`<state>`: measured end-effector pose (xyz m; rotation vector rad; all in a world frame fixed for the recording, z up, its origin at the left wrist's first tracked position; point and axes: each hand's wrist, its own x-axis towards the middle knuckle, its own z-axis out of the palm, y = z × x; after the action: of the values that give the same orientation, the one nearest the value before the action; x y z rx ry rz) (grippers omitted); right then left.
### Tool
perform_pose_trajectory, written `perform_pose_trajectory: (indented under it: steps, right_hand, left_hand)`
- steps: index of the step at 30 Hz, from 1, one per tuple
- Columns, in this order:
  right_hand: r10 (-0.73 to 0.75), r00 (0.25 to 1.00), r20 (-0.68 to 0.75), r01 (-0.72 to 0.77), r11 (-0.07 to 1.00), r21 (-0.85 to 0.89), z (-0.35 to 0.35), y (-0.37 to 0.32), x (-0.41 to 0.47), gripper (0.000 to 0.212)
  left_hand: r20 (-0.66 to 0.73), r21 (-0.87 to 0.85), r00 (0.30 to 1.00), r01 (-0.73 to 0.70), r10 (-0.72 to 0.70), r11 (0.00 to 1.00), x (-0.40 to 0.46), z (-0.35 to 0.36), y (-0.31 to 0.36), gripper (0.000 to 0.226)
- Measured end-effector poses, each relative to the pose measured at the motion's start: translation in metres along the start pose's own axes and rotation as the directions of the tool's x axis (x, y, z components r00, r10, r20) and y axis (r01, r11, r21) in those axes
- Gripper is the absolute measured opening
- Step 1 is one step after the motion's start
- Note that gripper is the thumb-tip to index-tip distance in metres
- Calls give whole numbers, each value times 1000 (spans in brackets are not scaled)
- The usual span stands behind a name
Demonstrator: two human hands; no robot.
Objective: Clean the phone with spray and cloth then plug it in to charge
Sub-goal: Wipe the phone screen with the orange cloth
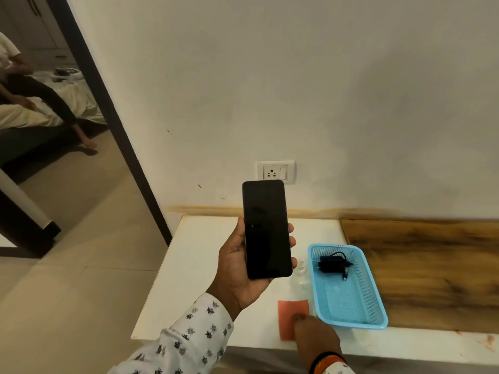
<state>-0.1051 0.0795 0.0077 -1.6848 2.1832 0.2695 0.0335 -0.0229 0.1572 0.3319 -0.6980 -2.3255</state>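
Observed, left to right: one second person seated beyond the doorway (116, 125), far left. One left hand (243, 265), raised above the white table (194, 265), fingers curled round one phone (266, 229), dark screen facing the camera, upright, below one wall socket (275, 172). One orange cloth (293, 310) flat on the table. One right hand (314, 333), fingertips resting on the cloth; degree of opening not determinable. One clear spray bottle (300, 273), blurred, just left of the basket. One blue basket (378, 311): contents one black charger with cable (333, 264). One wooden board (432, 265), far right.
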Motion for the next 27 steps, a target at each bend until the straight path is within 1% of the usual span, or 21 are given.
perform_pose_trajectory:
  steps: [3,6,9,12,15,17,19,21,23,25,27]
  right_hand:
    - [46,998,34,-47,998,29,-1,1,0,39]
    - [10,999,33,-9,1000,-23,0,1,0,37]
    - [21,999,39,-20,1000,-20,0,3,1,39]
    - [47,998,47,-48,998,34,1,5,3,42]
    - [28,999,45,-30,999,38,3,7,3,42]
    - [26,998,50,-28,998,48,6,8,3,44]
    - [48,997,56,-52,995,81,8,8,5,44]
    - [80,995,66,-88,989,122,11,8,6,44]
    - [77,995,61,-83,990,115,13,8,5,42]
    - [39,998,38,-42,997,67,14,9,4,39]
    - [0,1000,13,0,1000,21,14,11,4,42]
  left_hand:
    - [7,1,1000,2,-2,1000,0,0,-1,69]
    - [-1,-2,1000,2,-2,1000,0,-3,-1,70]
    - [-16,-19,1000,9,-9,1000,0,-6,-3,69]
    - [-80,-16,997,6,-7,1000,0,-11,-5,68]
    - [-213,9,977,-15,16,1000,-1,-22,-9,61]
    - [-354,28,935,-8,17,1000,0,-34,-13,57]
    - [-491,58,871,18,13,998,2,-50,-19,52]
    - [-592,109,805,40,33,993,2,-64,-25,41]
    - [-649,168,758,70,57,983,2,-74,-31,32]
    - [-682,204,729,115,57,972,3,-84,-35,32]
    - [-712,241,700,179,49,954,2,-97,-38,30]
